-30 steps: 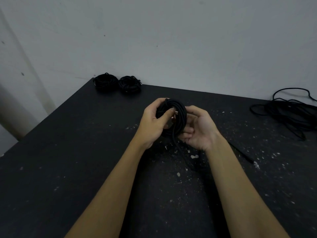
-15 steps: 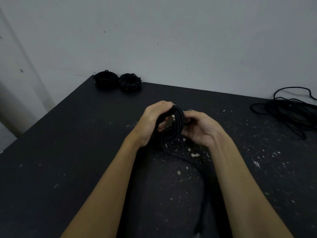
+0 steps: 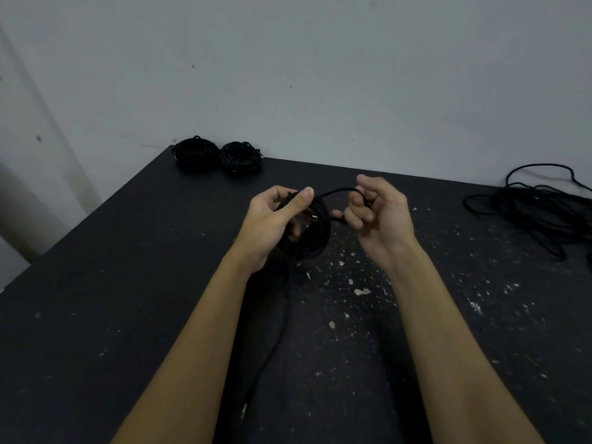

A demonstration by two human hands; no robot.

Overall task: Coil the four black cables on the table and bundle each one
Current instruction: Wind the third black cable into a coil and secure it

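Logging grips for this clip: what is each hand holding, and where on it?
The left hand grips the coiled cable by its upper-left rim. The right hand pinches a loose strand arching off the coil's top.

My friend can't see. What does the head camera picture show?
Two hands hold a black cable coil above a dark table: the left hand grips it, the right hand pulls a loop. Two finished bundles sit far left, a loose cable pile right.
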